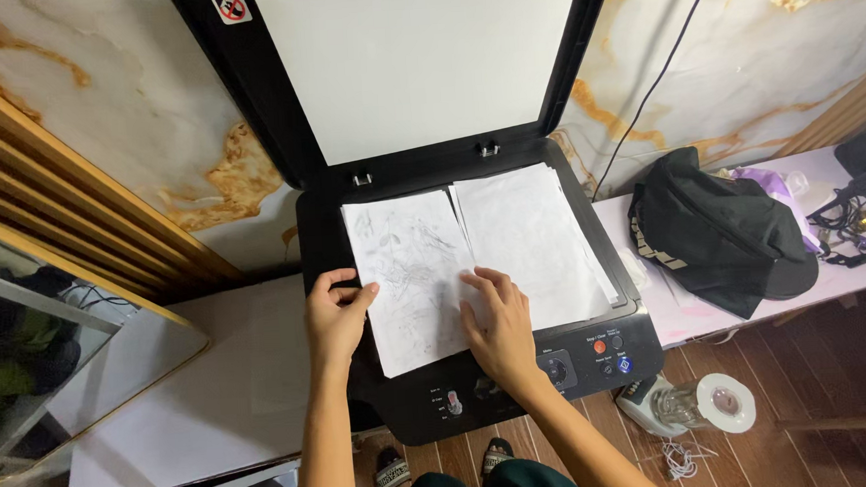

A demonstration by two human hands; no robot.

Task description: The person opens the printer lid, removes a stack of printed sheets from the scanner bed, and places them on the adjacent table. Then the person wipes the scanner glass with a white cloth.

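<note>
While pinching the left edge of the pencil-sketch sheet [413, 279], left hand [336, 313] fingers [355, 295] curled narrow over the paper margin, thumb beneath or at the edge. Right hand [501, 324] laid flat, fingers [484, 280] spread moderately, pressing the lower right area of the same sheet; nothing gripped. Sheet positioned on the scanner glass, tilted slightly, lower edge overhanging the front of the black scanner-printer [480, 394]. Just beside it, touching or overlapping at the right: stack of white sheets [537, 243], also on the glass. Lid [423, 61] raised upright, white backing pad facing out. Control panel [607, 353] at front right, with orange and blue buttons.

Unit seated between two white counters: one at left [214, 403], one at right [850, 276]. Black cap [719, 233] on right counter, cables and dark equipment [861, 216] further right. Marble-pattern wall [768, 48] behind; wooden slats [45, 185] at left. Wood plank floor [817, 411] below, with blender jar [703, 407] lying near the unit. Sandalled feet [445, 465] visible at bottom.
</note>
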